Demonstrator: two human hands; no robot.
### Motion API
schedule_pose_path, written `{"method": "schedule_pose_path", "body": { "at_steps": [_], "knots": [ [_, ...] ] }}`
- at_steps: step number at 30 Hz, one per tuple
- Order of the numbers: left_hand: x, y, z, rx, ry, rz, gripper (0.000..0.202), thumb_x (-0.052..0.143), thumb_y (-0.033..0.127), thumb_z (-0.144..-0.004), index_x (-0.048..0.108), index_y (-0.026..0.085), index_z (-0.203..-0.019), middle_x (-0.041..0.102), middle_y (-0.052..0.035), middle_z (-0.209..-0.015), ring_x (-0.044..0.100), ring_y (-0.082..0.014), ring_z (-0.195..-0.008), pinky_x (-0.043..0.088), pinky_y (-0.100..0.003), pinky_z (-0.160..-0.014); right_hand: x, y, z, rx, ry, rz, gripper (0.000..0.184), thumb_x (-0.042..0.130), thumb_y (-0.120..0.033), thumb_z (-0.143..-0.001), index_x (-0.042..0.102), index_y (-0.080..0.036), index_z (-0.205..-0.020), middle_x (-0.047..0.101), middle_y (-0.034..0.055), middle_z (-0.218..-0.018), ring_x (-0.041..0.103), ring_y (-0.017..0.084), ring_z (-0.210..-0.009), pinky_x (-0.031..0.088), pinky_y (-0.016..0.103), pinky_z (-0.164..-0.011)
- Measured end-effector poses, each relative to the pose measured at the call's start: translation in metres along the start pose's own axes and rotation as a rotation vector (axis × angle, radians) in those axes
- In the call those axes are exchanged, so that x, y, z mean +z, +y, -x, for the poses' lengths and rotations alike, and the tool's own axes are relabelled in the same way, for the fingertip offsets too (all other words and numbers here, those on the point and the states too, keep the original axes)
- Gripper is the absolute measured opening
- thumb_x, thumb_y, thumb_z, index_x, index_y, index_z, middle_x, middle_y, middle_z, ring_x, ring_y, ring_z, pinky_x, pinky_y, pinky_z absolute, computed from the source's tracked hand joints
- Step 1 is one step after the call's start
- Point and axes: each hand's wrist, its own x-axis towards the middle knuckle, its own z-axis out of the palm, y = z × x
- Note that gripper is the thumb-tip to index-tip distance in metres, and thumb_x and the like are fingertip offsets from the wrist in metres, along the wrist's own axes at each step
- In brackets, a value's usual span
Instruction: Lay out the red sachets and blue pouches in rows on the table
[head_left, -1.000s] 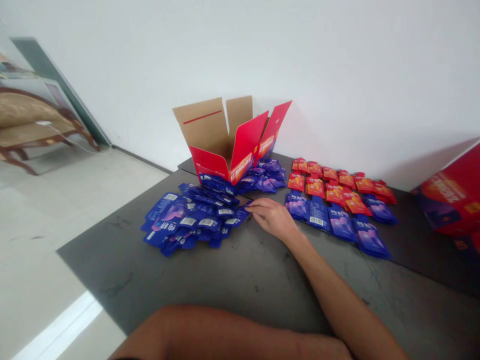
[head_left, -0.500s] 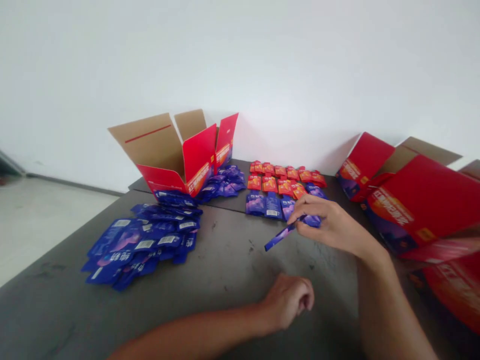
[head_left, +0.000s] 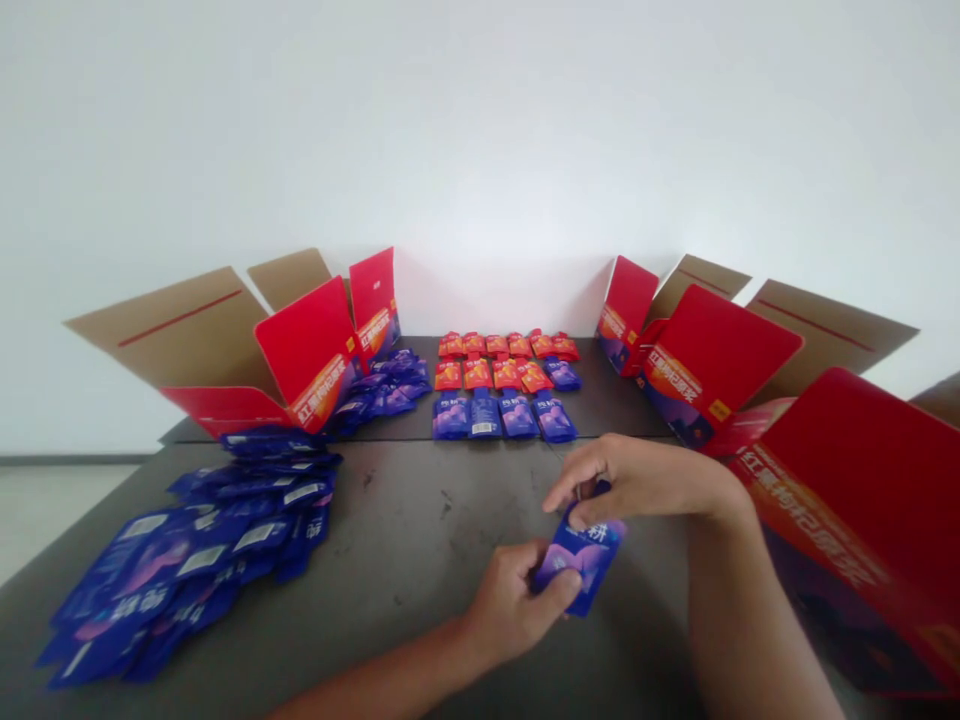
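Between my two hands, above the dark table, is a blue-purple pouch [head_left: 581,560] with white lettering and a pinkish pattern. My left hand [head_left: 517,600] pinches its lower left part, thumb on the front. From above, my right hand [head_left: 622,485] grips the top end near the spout, which its fingers mostly hide. Behind the hands, a row of blue pouches [head_left: 517,416] lies flat on the table. Beyond that row are two rows of mostly orange-red pouches [head_left: 477,373], with one blue pouch [head_left: 562,373] at the right end of the nearer row.
A large overlapping pile of blue pouches [head_left: 187,560] covers the table's left side. An open red carton [head_left: 307,350] stands behind it, with more blue pouches [head_left: 386,385] beside it. Open red cartons [head_left: 712,350] line the right side. A white wall [head_left: 480,150] rises behind the table [head_left: 420,520].
My left hand has gone from a loose fist to holding the pouch's lower part. My right hand has brought the pouch nearer, its front now facing me. The view has turned right.
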Motion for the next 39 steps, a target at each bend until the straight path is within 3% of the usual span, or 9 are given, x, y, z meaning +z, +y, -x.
{"method": "schedule_pose_path", "body": {
  "at_steps": [3,6,8,12,14,17,26,32,39],
  "knots": [
    [0.003,-0.002,-0.002,-0.020,0.055,-0.046,0.053,0.061,0.062,-0.097,0.065,0.012,-0.080,0.065,-0.0059,-0.065,0.061,-0.0128,-0.056,0.045,-0.022,-0.055,0.006,0.000,-0.005,-0.007,0.160,-0.045,0.050,0.081,-0.044,-0.086,0.075,-0.027,-0.133,0.079,0.0047,-0.105,0.073,0.021,-0.093,0.056,0.028,-0.081],
    [0.003,-0.008,-0.007,-0.040,0.148,-0.033,0.052,0.054,0.063,-0.100,0.064,0.013,-0.094,0.066,-0.0038,-0.066,0.057,-0.0109,-0.052,0.043,-0.020,-0.049,0.021,0.014,-0.008,-0.009,0.435,-0.118,0.076,0.087,-0.048,-0.079,0.062,-0.031,-0.148,0.072,0.0077,-0.131,0.071,0.024,-0.107,0.057,0.033,-0.088],
    [0.001,-0.011,-0.011,-0.047,0.213,-0.012,0.052,0.050,0.064,-0.102,0.063,0.014,-0.105,0.066,-0.0029,-0.069,0.057,-0.0106,-0.052,0.042,-0.020,-0.048,0.037,0.030,-0.008,0.005,0.522,-0.194,0.085,0.088,-0.050,-0.077,0.056,-0.028,-0.152,0.070,0.0095,-0.133,0.070,0.025,-0.109,0.058,0.034,-0.088],
    [0.001,-0.013,-0.014,-0.055,0.251,0.021,0.053,0.047,0.064,-0.103,0.060,0.014,-0.112,0.066,-0.0022,-0.072,0.059,-0.0111,-0.054,0.043,-0.020,-0.047,0.074,0.060,-0.007,0.029,0.416,-0.327,0.045,0.076,-0.055,-0.089,0.077,-0.018,-0.115,0.077,0.0050,-0.093,0.071,0.021,-0.083,0.055,0.030,-0.074],
    [0.002,-0.012,-0.013,-0.058,0.241,0.034,0.054,0.046,0.066,-0.103,0.059,0.014,-0.112,0.066,-0.0030,-0.075,0.062,-0.0120,-0.056,0.043,-0.020,-0.047,0.086,0.067,-0.007,0.028,0.435,-0.374,0.040,0.071,-0.056,-0.093,0.078,-0.017,-0.094,0.075,0.0031,-0.083,0.067,0.017,-0.074,0.052,0.028,-0.069],
    [0.002,-0.011,-0.012,-0.066,0.211,0.055,0.057,0.044,0.067,-0.103,0.058,0.014,-0.116,0.068,-0.0059,-0.085,0.065,-0.0132,-0.059,0.044,-0.021,-0.047,0.090,0.073,-0.008,0.001,0.495,-0.431,0.039,0.073,-0.055,-0.092,0.078,-0.017,-0.091,0.074,0.0032,-0.085,0.065,0.016,-0.076,0.051,0.028,-0.071],
    [-0.003,-0.009,-0.012,-0.092,0.139,0.095,0.062,0.041,0.070,-0.101,0.051,0.014,-0.128,0.068,-0.0107,-0.102,0.067,-0.0156,-0.069,0.045,-0.023,-0.052,0.032,0.133,-0.002,0.142,0.934,-0.678,0.057,0.075,-0.071,-0.080,0.073,-0.018,-0.102,0.060,-0.0010,-0.072,0.047,0.011,-0.059,0.032,0.023,-0.051],
    [-0.005,-0.007,-0.011,-0.097,0.094,0.069,0.057,0.043,0.067,-0.102,0.054,0.015,-0.122,0.067,-0.0091,-0.103,0.065,-0.0141,-0.069,0.044,-0.024,-0.054,-0.014,0.167,-0.003,0.384,0.960,-0.417,0.075,0.071,-0.085,-0.067,0.074,-0.015,-0.093,0.058,0.0001,-0.069,0.045,0.013,-0.060,0.033,0.026,-0.053],
    [-0.006,-0.008,-0.009,-0.122,0.057,0.024,0.054,0.044,0.064,-0.103,0.060,0.015,-0.116,0.067,-0.0084,-0.102,0.064,-0.0136,-0.071,0.043,-0.024,-0.056,-0.023,0.198,-0.012,0.467,0.875,-0.289,0.077,0.066,-0.088,-0.067,0.076,-0.013,-0.081,0.054,-0.0005,-0.057,0.044,0.013,-0.054,0.031,0.028,-0.051]
  ]
}}
